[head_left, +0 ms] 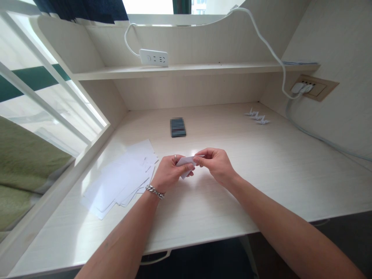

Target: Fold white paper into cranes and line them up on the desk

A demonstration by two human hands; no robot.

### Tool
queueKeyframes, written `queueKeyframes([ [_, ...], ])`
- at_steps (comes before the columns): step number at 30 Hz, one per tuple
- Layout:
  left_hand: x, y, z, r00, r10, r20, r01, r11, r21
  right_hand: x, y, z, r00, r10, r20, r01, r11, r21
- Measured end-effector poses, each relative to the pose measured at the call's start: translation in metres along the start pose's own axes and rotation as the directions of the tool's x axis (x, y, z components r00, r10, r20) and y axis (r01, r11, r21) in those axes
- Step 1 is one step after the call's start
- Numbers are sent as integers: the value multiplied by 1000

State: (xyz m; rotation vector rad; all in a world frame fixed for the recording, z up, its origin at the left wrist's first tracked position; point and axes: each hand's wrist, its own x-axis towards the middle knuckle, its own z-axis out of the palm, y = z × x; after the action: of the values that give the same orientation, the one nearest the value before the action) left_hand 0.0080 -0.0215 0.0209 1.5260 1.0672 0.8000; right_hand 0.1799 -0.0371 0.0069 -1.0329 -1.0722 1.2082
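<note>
A small folded piece of white paper (186,160) is held up over the middle of the desk between both hands. My left hand (171,170), with a ring and a chain bracelet at the wrist, grips its left part between thumb and fingers. The thumb and fingers of my right hand (217,162) pinch the paper's upper right tip. My fingers partly cover the paper, so its full shape is hidden.
White sheets (124,174) lie spread at the left of the desk (209,217). Behind my hands is a dark, blurred flat object (178,127). Several small folded paper figures (258,116) stand at the back right. A power strip (154,57) rests on the shelf (197,69).
</note>
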Motion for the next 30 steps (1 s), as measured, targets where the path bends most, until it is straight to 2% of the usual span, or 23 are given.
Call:
queueKeyframes([
  [13, 0, -1, -4, 996, 61, 63, -65, 995, 72, 1, -1, -1, 996, 89, -21, -89, 996, 2],
  [18, 0, -5, 0, 977, 201, -73, -188, 970, 157, 0, -3, -1, 993, 118, -7, -118, 993, 12],
  [20, 1, -7, 0, 966, 222, -131, -197, 965, 175, 0, -2, -2, 993, 116, 19, -116, 993, 30],
  [23, 2, -9, 0, 963, 185, -199, -153, 974, 165, 1, -2, -4, 991, 97, 96, -105, 991, 87],
  [25, 3, -10, -1, 969, 138, -207, -116, 987, 115, 1, -3, -5, 987, 94, 128, -108, 988, 108],
  [30, 4, -10, -1, 982, 94, -161, -95, 996, 2, 1, -5, -4, 988, 141, 70, -148, 985, 94],
])
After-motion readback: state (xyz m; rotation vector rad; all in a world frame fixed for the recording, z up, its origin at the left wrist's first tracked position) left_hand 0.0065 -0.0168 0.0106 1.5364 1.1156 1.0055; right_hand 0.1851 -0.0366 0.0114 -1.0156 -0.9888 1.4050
